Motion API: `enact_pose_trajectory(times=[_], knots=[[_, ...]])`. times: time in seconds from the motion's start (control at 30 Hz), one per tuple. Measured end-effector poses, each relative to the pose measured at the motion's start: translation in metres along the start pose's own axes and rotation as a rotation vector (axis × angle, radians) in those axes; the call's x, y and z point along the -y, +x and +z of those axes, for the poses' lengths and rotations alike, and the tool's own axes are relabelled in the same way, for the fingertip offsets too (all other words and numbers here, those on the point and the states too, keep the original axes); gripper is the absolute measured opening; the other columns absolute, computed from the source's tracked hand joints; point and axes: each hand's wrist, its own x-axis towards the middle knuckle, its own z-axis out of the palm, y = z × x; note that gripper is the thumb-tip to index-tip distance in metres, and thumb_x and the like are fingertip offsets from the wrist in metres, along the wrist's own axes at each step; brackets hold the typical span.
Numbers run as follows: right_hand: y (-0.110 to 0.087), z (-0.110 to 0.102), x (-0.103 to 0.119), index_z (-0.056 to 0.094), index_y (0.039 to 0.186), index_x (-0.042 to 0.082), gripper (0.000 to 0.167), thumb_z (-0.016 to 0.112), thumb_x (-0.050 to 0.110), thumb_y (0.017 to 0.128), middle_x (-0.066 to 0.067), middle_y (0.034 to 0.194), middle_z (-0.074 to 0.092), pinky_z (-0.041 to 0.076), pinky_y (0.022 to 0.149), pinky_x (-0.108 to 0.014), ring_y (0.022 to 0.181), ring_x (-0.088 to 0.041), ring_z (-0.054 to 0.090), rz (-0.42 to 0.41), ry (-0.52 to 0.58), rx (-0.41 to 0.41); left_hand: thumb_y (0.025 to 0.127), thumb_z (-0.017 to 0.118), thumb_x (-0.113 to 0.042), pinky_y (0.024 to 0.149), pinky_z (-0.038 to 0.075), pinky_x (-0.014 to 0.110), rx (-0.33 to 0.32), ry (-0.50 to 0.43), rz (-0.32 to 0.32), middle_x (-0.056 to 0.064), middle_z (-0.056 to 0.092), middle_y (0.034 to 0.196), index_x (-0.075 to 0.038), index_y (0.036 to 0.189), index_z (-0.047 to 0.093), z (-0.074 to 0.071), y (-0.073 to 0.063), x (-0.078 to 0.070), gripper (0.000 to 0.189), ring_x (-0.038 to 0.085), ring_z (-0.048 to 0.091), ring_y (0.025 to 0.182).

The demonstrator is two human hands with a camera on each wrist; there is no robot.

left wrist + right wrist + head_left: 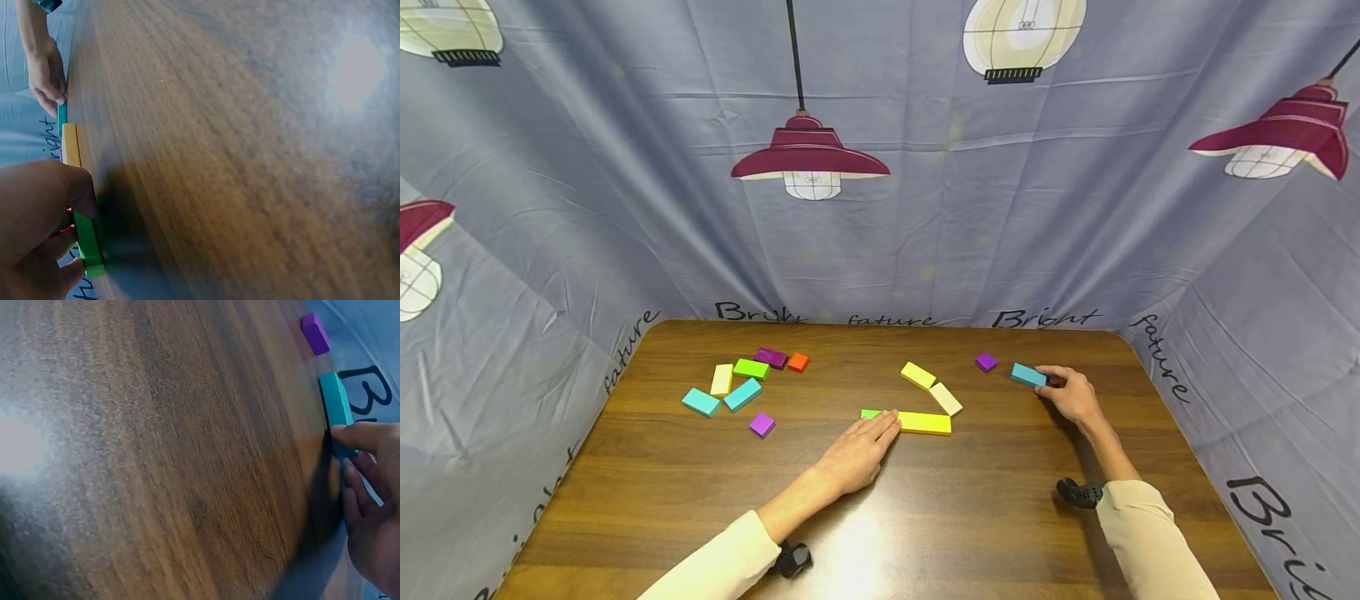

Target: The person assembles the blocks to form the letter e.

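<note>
My left hand holds a green block lying on the table, thumb along its near side and fingers over the far side. End to end with it, to the right, lies a long yellow block. Off to the right, my right hand pinches one end of a blue block between thumb and fingers, low at the tabletop. A purple block sits just left of that blue one. Behind the yellow block, another yellow block and a cream block lie at angles, corners close together.
On the table's left, several blocks are scattered: two blue, a pale yellow, a green, a dark purple, an orange and a small purple. A printed curtain surrounds the back and sides.
</note>
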Motion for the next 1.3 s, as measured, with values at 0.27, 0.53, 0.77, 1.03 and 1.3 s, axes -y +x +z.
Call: enact_pose_trajectory(times=[0.27, 0.53, 0.77, 1.03, 1.3], knots=[[-0.002, -0.003, 0.008, 0.058, 0.136, -0.002, 0.045, 0.069, 0.011, 0.094, -0.031, 0.129, 0.056, 0.05, 0.09, -0.049, 0.118, -0.045, 0.055, 0.015, 0.073, 0.005, 0.092, 0.061, -0.007, 0.113, 0.033, 0.041, 0.006, -0.011, -0.005, 0.014, 0.041, 0.154, -0.001, 0.147, 0.046, 0.0, 0.0, 0.001, 0.057, 0.026, 0.04, 0.14], [0.006, 0.005, 0.038, 0.06, 0.135, 0.0, 0.045, 0.071, 0.01, 0.092, -0.027, 0.13, 0.056, 0.05, 0.09, -0.052, 0.114, -0.043, 0.058, -0.048, 0.084, -0.006, 0.091, 0.063, -0.007, 0.113, 0.033, 0.041, 0.001, -0.009, -0.01, 0.014, 0.041, 0.154, -0.001, 0.147, 0.047, 0.001, 0.001, 0.001, 0.058, 0.026, 0.04, 0.14], [0.016, 0.021, 0.069, 0.064, 0.13, 0.003, 0.042, 0.074, 0.009, 0.09, -0.022, 0.125, 0.059, 0.053, 0.085, -0.05, 0.105, -0.04, 0.063, -0.118, 0.069, -0.011, 0.09, 0.063, -0.006, 0.113, 0.034, 0.041, 0.006, -0.008, -0.008, 0.014, 0.041, 0.153, -0.001, 0.146, 0.047, 0.001, 0.001, 0.001, 0.059, 0.026, 0.04, 0.14], [0.026, 0.046, 0.107, 0.068, 0.124, 0.003, 0.039, 0.077, 0.007, 0.087, -0.02, 0.122, 0.062, 0.052, 0.084, -0.047, 0.1, -0.038, 0.062, -0.198, 0.087, -0.007, 0.089, 0.063, -0.005, 0.113, 0.034, 0.041, -0.009, -0.012, -0.005, 0.014, 0.043, 0.152, -0.001, 0.145, 0.048, 0.0, 0.001, 0.001, 0.059, 0.027, 0.042, 0.139], [0.028, 0.077, 0.138, 0.068, 0.128, 0.006, 0.041, 0.076, 0.009, 0.088, -0.014, 0.128, 0.061, 0.05, 0.089, -0.048, 0.109, -0.034, 0.06, -0.218, 0.104, 0.058, 0.089, 0.064, -0.005, 0.113, 0.034, 0.041, -0.013, -0.001, 0.0, 0.015, 0.043, 0.152, 0.0, 0.145, 0.048, 0.0, 0.0, 0.001, 0.058, 0.027, 0.042, 0.138]])
